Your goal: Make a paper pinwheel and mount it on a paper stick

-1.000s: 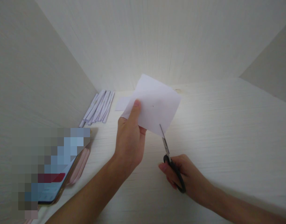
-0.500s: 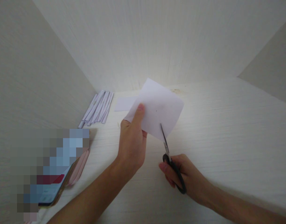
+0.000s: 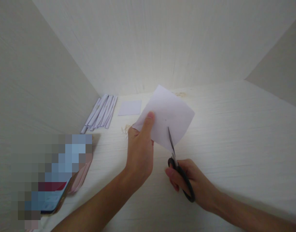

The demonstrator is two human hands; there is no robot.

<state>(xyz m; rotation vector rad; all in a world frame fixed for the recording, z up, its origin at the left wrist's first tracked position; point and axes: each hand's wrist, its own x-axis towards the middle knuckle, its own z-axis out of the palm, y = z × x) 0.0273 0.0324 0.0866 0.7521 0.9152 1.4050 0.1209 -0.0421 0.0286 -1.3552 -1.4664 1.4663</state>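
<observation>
My left hand (image 3: 141, 146) pinches a square sheet of white paper (image 3: 172, 109) by its left corner, thumb on top and fingers hidden beneath. The sheet is held above the table, turned like a diamond, with a small dark dot near its middle. Black-handled scissors (image 3: 184, 178) are in my right hand (image 3: 190, 177), fingers through the loops. One blade lies over the paper at its near corner, pointing toward the dot; the other blade is mostly hidden under the sheet.
A bundle of rolled white paper sticks (image 3: 100, 112) lies at the left wall. Beside it is a small white paper rectangle (image 3: 129, 107). A phone (image 3: 51, 201), partly blurred out, leans at the left near a pink object (image 3: 79, 182). Pale walls (image 3: 162, 42) enclose the table.
My left hand and the paper have shifted slightly right and nearer to me, bringing the paper deeper between the blades. More of the small rectangle behind shows. My right hand has barely moved.
</observation>
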